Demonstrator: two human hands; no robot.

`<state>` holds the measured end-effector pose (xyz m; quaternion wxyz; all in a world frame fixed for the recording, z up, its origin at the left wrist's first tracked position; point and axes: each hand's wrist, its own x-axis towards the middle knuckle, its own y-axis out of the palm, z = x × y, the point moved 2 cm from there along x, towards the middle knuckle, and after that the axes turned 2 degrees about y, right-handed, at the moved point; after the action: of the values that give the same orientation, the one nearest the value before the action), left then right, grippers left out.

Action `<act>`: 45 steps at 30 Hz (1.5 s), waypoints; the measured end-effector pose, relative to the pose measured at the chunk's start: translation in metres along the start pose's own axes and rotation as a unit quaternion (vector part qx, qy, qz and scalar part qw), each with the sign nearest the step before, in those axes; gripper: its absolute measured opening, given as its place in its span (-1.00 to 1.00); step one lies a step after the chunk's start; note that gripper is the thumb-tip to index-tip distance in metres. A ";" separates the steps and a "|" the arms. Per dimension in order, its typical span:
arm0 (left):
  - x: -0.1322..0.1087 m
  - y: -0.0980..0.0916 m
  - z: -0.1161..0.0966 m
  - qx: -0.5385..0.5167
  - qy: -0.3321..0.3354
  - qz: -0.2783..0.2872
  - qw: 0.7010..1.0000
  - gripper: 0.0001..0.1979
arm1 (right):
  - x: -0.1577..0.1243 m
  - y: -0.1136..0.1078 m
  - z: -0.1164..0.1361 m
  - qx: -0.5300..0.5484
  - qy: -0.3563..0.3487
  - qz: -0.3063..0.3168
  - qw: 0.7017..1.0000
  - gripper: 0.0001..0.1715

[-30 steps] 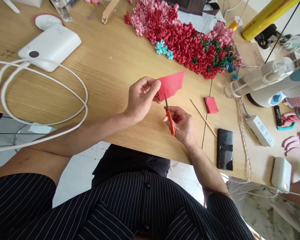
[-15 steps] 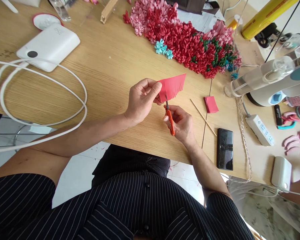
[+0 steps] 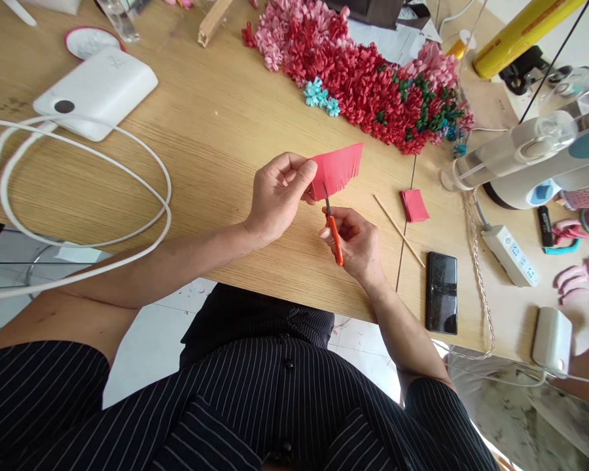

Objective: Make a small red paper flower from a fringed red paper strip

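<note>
Head view: the left hand (image 3: 277,199) pinches a red paper (image 3: 337,169) by its left end, grip clamped on it, holding it above the bench (image 3: 216,131). The right hand (image 3: 356,242) has its grip closed around orange scissors (image 3: 334,232), blades at the paper's fringed lower edge. A stick (image 3: 399,230), a folded red piece (image 3: 414,205) and a phone (image 3: 442,292) lie to the right.

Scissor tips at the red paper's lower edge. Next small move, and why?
Probably one more short snip, just beside the last slit. The right hand holds orange scissors with blades at the lower edge of the red paper, pinched at its left end by the left hand; the edge to the right already looks fringed.
</note>
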<state>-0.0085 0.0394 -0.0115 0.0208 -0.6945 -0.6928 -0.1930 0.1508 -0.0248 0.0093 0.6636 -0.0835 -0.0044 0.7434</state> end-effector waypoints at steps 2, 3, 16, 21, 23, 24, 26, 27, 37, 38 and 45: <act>-0.001 0.001 -0.001 0.005 -0.003 0.005 1.000 -0.55 | 0.000 0.000 0.000 0.004 0.000 0.003 1.000 -0.23; -0.001 0.001 -0.002 0.007 -0.006 0.008 1.000 -0.55 | 0.000 0.000 0.001 0.006 0.000 0.006 1.000 -0.23; -0.004 0.004 -0.007 0.006 -0.031 0.013 0.999 -0.58 | 0.000 -0.001 0.000 0.005 -0.010 0.008 1.000 -0.24; -0.003 0.003 -0.006 0.022 -0.033 0.005 0.999 -0.58 | 0.000 -0.001 0.001 -0.004 -0.006 0.001 1.000 -0.26; -0.003 0.003 -0.007 0.025 -0.030 0.004 0.999 -0.58 | -0.001 -0.001 0.001 -0.001 -0.004 0.004 1.000 -0.26; -0.003 0.003 -0.008 0.023 -0.029 0.006 0.999 -0.58 | -0.001 -0.001 0.001 0.000 -0.004 0.006 1.000 -0.26; -0.004 0.004 -0.009 0.013 -0.030 0.012 0.999 -0.58 | -0.001 -0.001 0.001 0.001 -0.007 0.011 1.000 -0.27; -0.005 0.005 -0.010 0.007 -0.032 0.016 0.999 -0.58 | -0.001 -0.001 0.001 0.002 -0.009 0.013 1.000 -0.27; -0.007 0.006 -0.011 0.001 -0.050 0.030 0.998 -0.57 | 0.000 -0.001 0.003 0.017 -0.019 0.005 1.000 -0.30; -0.007 0.006 -0.011 -0.001 -0.051 0.029 0.998 -0.57 | 0.000 -0.001 0.003 0.014 -0.017 0.005 1.000 -0.30; -0.012 0.010 -0.017 0.002 -0.082 0.020 0.996 -0.64 | -0.001 -0.001 0.003 0.007 -0.023 0.010 1.000 -0.30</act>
<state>-0.0024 0.0228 0.0029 -0.0305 -0.7215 -0.6788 -0.1335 0.1519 -0.0249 0.0126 0.6565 -0.0619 -0.0139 0.7517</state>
